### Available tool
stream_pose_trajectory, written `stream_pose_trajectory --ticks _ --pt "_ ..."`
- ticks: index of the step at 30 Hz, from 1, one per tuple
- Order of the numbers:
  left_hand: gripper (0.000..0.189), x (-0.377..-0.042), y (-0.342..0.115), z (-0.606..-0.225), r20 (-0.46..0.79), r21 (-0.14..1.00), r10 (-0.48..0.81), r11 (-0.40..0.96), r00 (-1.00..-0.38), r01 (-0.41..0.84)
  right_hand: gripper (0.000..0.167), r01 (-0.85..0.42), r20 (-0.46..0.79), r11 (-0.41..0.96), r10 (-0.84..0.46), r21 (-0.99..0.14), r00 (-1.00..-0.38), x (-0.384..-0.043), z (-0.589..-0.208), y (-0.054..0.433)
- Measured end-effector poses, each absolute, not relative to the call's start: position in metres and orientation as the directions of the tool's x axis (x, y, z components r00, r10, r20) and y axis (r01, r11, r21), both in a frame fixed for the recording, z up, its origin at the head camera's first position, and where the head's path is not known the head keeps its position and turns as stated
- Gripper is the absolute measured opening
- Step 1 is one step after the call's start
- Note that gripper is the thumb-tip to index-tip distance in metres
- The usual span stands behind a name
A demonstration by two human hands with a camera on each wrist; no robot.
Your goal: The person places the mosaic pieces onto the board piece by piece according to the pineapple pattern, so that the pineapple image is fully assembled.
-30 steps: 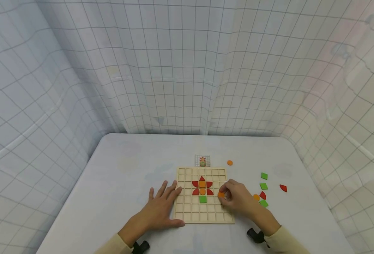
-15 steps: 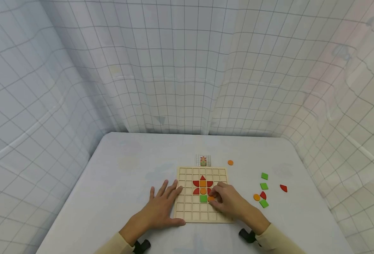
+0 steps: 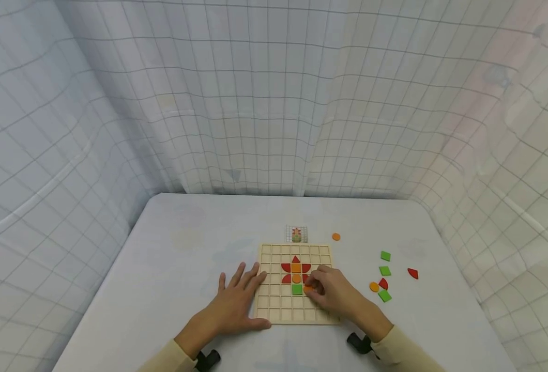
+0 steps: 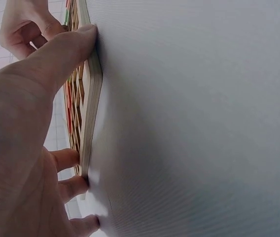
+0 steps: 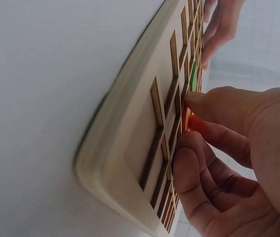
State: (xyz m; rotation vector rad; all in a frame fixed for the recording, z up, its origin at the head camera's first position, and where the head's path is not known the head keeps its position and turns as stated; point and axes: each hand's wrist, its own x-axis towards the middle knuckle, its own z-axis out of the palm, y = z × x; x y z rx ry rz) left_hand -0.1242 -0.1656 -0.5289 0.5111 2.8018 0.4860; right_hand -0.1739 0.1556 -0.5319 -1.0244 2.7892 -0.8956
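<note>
A wooden grid board [image 3: 274, 316] lies on the white table, with red, orange and green pieces set in its middle cells. My right hand [image 3: 336, 294] pinches a round orange disc [image 3: 308, 290] between thumb and fingers, at the cell right of the green square [image 3: 297, 289]. In the right wrist view the orange disc [image 5: 186, 118] shows at the thumb tip, low over the grid. My left hand [image 3: 237, 305] lies spread at the board's left side, its fingertips on the edge. From the left wrist view, the left thumb [image 4: 76, 44] rests along the board's near edge.
Behind the board lies a small pattern card [image 3: 297, 234], with an orange disc [image 3: 336, 236] to its right. Several loose pieces lie right of my right hand, among them a green square [image 3: 385, 256], an orange disc [image 3: 374, 287] and a red quarter-round [image 3: 413, 273]. Gridded curtains [image 3: 255, 103] surround the table.
My right hand has moved left across the board with the orange disc, from the right-hand columns to beside the green square. The left hand has stayed in place.
</note>
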Motion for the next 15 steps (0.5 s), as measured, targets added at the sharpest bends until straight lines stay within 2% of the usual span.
stream_pose_trajectory --ticks 15 --pt "0.128 -0.1253 -0.1644 -0.5247 -0.193 0.360 0.378 0.885 -0.905 0.293 0.016 -0.569 0.150 0.608 -0.600 -0.554 -0.786 -0.1724 -0.5323 0.1604"
